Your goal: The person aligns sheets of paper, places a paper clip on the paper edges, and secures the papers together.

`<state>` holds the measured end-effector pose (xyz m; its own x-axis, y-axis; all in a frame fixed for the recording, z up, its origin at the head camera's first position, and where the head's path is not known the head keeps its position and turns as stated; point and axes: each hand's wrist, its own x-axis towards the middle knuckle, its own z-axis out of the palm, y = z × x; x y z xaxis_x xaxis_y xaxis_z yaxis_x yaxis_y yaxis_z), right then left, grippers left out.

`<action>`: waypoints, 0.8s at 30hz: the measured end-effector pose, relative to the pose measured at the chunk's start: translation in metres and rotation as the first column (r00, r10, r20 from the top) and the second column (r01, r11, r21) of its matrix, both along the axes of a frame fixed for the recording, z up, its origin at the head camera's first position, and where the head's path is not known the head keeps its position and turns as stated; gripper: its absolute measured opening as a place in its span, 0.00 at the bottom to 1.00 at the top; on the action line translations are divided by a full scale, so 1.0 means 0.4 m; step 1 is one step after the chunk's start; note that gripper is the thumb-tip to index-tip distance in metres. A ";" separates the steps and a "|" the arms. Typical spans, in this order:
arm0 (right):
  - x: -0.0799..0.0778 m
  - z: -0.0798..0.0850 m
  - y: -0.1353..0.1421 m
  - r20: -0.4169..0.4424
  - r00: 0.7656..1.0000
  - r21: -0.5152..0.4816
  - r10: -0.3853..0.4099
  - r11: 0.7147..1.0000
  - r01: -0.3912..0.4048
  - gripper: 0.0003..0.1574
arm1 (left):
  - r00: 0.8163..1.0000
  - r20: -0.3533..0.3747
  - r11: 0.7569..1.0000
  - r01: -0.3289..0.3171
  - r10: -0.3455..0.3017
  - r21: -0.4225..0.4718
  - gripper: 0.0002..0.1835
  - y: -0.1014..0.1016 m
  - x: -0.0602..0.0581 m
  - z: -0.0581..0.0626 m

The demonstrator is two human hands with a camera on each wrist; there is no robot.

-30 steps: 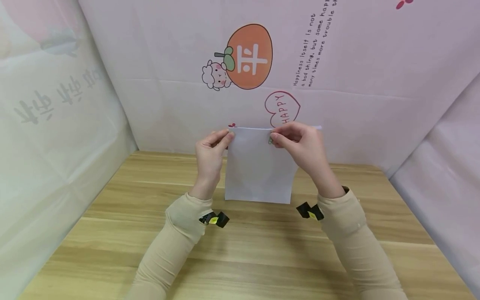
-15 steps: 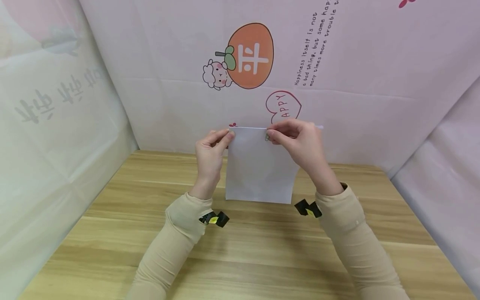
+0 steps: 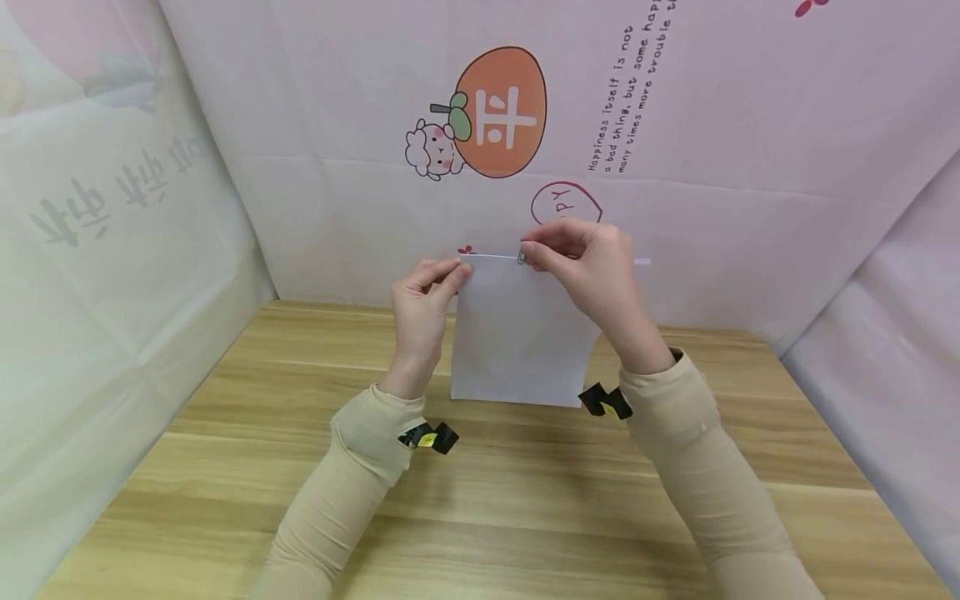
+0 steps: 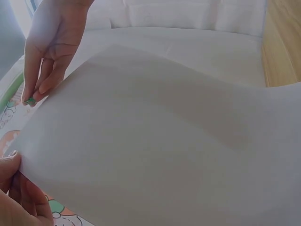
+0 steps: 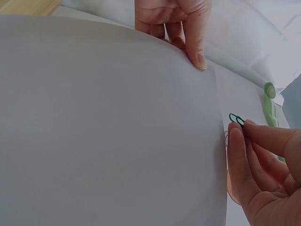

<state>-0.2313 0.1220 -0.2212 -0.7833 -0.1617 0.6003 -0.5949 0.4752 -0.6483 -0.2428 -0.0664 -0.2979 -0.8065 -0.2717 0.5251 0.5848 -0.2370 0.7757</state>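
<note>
A white sheet of paper [image 3: 517, 333] hangs upright over the table, its top edge level. My left hand [image 3: 422, 308] pinches its upper left corner between thumb and fingers; the left wrist view shows the same left hand [image 4: 21, 193] at the corner. A small green paper clip [image 5: 236, 119] is pinched between the thumb and fingertips of my right hand [image 3: 588, 267]. In the head view the clip [image 3: 521, 256] overlaps the paper's top edge, right of the left hand. The right wrist view shows the clip's looped end sticking out just beside the paper's edge.
Below is a wood-grain table [image 3: 480, 508]. A white printed cloth [image 3: 720, 167] with an orange fruit, a heart and lettering stands behind it, and cloth sides [image 3: 135, 275] flank the table. Each wrist carries a small black camera [image 3: 442, 437].
My right hand has moved left and up along the paper's top edge with the paper clip, which shows more clearly now. My left hand and the paper have stayed nearly still.
</note>
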 end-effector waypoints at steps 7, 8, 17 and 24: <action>-0.009 0.009 -0.016 -0.027 1.000 0.010 -0.010 1.000 0.010 0.09 | 1.000 -0.007 1.000 -0.004 0.004 -0.008 0.13 -0.001 0.003 0.002; -0.010 0.010 -0.018 -0.032 0.999 0.009 -0.010 1.000 0.011 0.09 | 1.000 -0.006 1.000 -0.003 0.003 -0.009 0.14 -0.001 0.003 0.002; -0.016 0.014 -0.031 -0.083 0.996 0.017 -0.031 0.999 0.032 0.10 | 1.000 0.000 1.000 -0.005 0.005 -0.025 0.14 -0.005 0.006 -0.001; -0.022 0.017 -0.042 -0.112 0.993 0.041 -0.036 0.998 0.041 0.10 | 1.000 0.011 0.999 -0.011 0.012 -0.032 0.14 -0.007 0.005 -0.002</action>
<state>-0.2402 0.1052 -0.2143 -0.7179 -0.1607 0.6773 -0.6432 0.5251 -0.5572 -0.2407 -0.0690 -0.2986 -0.8092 -0.2642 0.5247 0.5788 -0.2055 0.7892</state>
